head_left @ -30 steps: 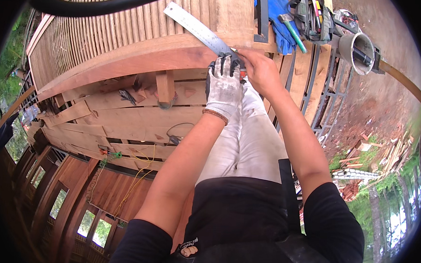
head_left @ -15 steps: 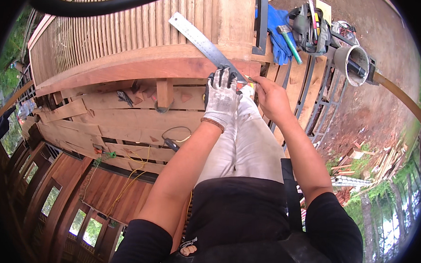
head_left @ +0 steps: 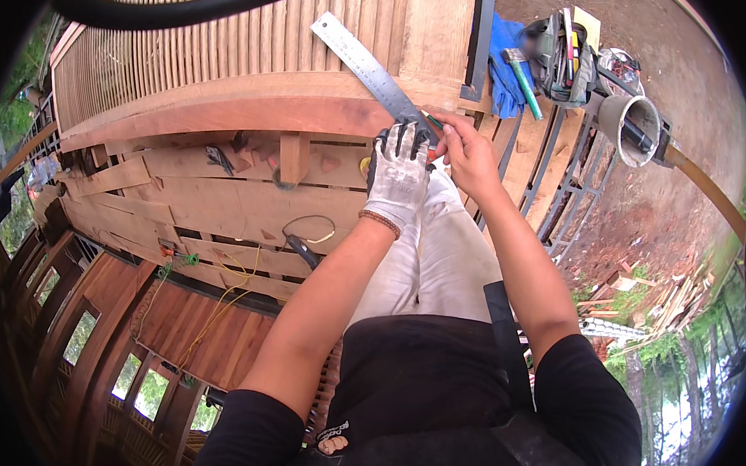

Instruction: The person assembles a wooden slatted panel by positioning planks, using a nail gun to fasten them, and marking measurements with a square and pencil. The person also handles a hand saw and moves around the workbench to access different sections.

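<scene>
A steel ruler (head_left: 361, 62) lies slantwise across slatted wood and the reddish timber edge (head_left: 252, 122) in front of me. My left hand (head_left: 400, 171), in a grey and black work glove, closes over the ruler's near end with bent fingers. My bare right hand (head_left: 468, 154) pinches a slim dark green pencil (head_left: 432, 120) just right of the ruler. The pencil's point is up by the ruler's right edge, over the timber; whether it touches the wood is too small to tell. Something orange-red shows partly between my hands.
At the upper right, a green-handled paintbrush (head_left: 524, 85) lies on blue cloth (head_left: 502, 50) beside a tool bag (head_left: 559, 61). A pale bucket (head_left: 619, 119) stands farther right. Below the timber are planks (head_left: 231, 200) and a corded dark tool (head_left: 302, 250). Gaps show between boards and metal bars.
My right hand has moved up along the ruler's right side with the pencil, from near its lower end. My left hand still covers the ruler. The whole view has shifted slightly.
</scene>
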The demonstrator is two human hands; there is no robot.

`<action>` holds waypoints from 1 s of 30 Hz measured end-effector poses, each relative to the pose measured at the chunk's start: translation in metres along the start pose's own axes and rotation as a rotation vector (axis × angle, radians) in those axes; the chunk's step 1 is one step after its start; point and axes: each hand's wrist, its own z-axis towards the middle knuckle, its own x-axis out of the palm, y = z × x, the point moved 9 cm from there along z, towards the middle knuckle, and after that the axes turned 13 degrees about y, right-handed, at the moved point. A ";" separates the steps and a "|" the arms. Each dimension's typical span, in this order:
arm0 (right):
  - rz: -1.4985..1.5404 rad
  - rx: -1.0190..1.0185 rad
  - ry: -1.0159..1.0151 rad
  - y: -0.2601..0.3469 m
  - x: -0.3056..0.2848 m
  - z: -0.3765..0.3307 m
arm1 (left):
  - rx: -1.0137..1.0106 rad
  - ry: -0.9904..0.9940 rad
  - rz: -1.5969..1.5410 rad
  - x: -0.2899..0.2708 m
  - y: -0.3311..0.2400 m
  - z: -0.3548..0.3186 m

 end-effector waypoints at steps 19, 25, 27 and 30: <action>-0.695 -0.197 -0.031 0.059 0.004 0.006 | -0.016 0.016 0.001 0.003 0.002 0.001; -0.779 -0.165 0.060 0.066 0.003 0.005 | -0.017 0.034 0.008 0.005 0.002 0.001; -0.838 -0.138 0.089 0.062 0.005 0.002 | -0.017 0.048 0.000 0.005 0.002 0.001; -0.939 -0.036 0.172 0.042 0.006 -0.007 | -0.015 0.085 0.035 0.005 0.002 0.002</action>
